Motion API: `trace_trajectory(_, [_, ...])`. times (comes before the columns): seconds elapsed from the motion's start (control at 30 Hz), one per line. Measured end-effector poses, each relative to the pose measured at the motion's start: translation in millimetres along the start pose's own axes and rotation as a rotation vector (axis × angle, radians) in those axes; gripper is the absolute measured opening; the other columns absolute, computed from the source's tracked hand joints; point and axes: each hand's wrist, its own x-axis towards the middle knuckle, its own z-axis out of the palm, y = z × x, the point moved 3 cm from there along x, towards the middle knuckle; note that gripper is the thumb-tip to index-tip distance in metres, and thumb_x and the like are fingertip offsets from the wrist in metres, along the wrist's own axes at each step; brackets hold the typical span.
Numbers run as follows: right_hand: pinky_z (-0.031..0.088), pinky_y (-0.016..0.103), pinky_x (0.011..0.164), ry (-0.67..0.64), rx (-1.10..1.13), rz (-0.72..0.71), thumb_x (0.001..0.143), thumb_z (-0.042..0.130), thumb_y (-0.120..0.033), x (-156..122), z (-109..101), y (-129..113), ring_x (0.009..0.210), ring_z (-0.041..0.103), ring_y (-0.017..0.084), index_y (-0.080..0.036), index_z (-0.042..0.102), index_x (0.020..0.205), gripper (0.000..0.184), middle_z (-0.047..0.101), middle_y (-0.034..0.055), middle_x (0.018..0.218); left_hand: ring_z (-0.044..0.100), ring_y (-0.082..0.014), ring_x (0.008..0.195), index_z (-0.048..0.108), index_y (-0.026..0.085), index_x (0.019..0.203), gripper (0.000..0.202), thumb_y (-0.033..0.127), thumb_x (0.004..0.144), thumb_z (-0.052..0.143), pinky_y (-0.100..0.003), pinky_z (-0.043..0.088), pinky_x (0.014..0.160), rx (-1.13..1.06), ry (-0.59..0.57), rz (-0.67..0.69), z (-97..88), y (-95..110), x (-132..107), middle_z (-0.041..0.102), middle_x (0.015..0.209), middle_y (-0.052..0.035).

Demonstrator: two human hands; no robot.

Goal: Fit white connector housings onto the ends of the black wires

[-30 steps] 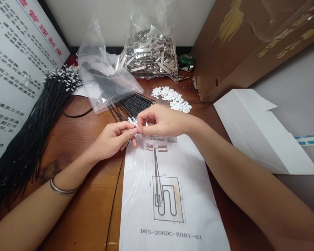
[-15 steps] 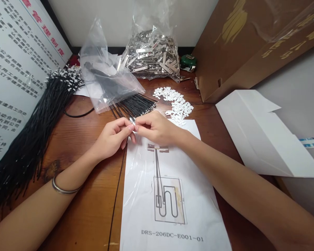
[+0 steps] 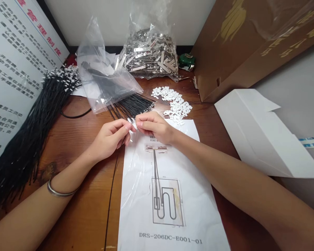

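Close together over the top edge of a printed sheet are my two hands. My left hand is closed in a pinch, thumb against forefinger. My right hand pinches too, its fingertips just right of the left ones. A tiny dark and whitish piece shows between the fingertips, too small to name. Right behind the hands lies a bundle of black wires with small metal ends, partly inside a clear plastic bag. A pile of small white plastic connector housings is beyond my right hand.
A clear bag of flat metal parts stands at the back, beside a green tape measure. Black wires with white ends hang along the left sign board. A brown box and folded white card border the right.
The fingertips of my two hands have drawn slightly apart, and my left hand has shifted a little left. The whole view has moved slightly.
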Motion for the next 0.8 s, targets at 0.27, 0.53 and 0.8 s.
trace_trajectory(0.27, [0.023,0.025,0.049,-0.039,-0.035,-0.024,0.087,0.051,-0.023,-0.1,0.6,-1.7,0.049,0.033,0.007,-0.019,0.044,0.056,0.032,0.040,-0.0056,0.050,0.040,-0.0066,0.043,0.063,0.015,0.083,0.034,0.048,0.089,0.068,-0.022,0.029,0.043,-0.021,-0.031,0.093,1.7,4.9,0.9,0.057,0.053,0.0042])
trace_trajectory(0.53, [0.025,0.025,0.050,-0.033,-0.166,-0.024,0.092,0.050,-0.031,-1.5,1.5,3.3,0.050,0.035,0.008,-0.018,0.047,0.064,0.032,0.043,-0.0053,0.054,0.041,-0.0064,0.046,0.062,0.015,0.080,0.035,0.048,0.091,0.066,-0.023,0.032,0.047,-0.010,-0.037,0.086,1.8,3.4,0.0,0.063,0.061,0.0016])
trace_trajectory(0.8, [0.028,0.024,0.051,-0.034,-0.137,-0.009,0.093,0.048,-0.030,-2.0,1.8,4.2,0.052,0.039,0.008,-0.018,0.048,0.064,0.031,0.047,-0.0041,0.056,0.039,-0.0059,0.044,0.062,0.015,0.081,0.031,0.044,0.091,0.066,-0.022,0.027,0.042,-0.095,-0.032,0.063,1.1,-0.5,-0.3,0.063,0.062,0.0015])
